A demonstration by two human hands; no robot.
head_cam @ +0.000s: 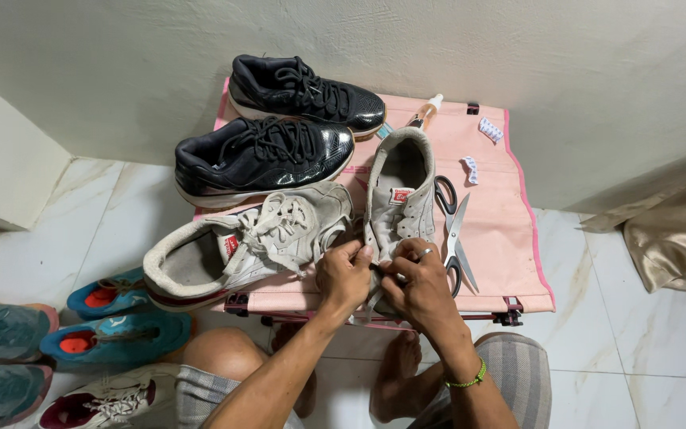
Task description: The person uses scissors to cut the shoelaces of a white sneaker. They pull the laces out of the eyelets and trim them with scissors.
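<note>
Grey suede is what both hands are working at: an upright grey sneaker (397,191), toe pointing towards the person, is lying on a small pink folding table (502,230). The left hand (344,275) and the right hand (420,280) are meeting at the toe end of that shoe, fingers curled and pinching its lace between them; exactly how the lace is running under the fingertips is too small to make out. A ring is showing on the right hand and a green band (470,380) is sitting on that wrist. Just left of the hands, the matching grey sneaker (240,242) is lying tipped on its side, its laces loose. Behind it, two glossy black sneakers (279,127) are resting near the wall. Scissors (454,234) are lying just beside the held shoe on its right, and a small spray bottle (426,111) is lying at the table's far edge. Blue and teal shoes (113,318) are sitting on the marble floor to the left.
</note>
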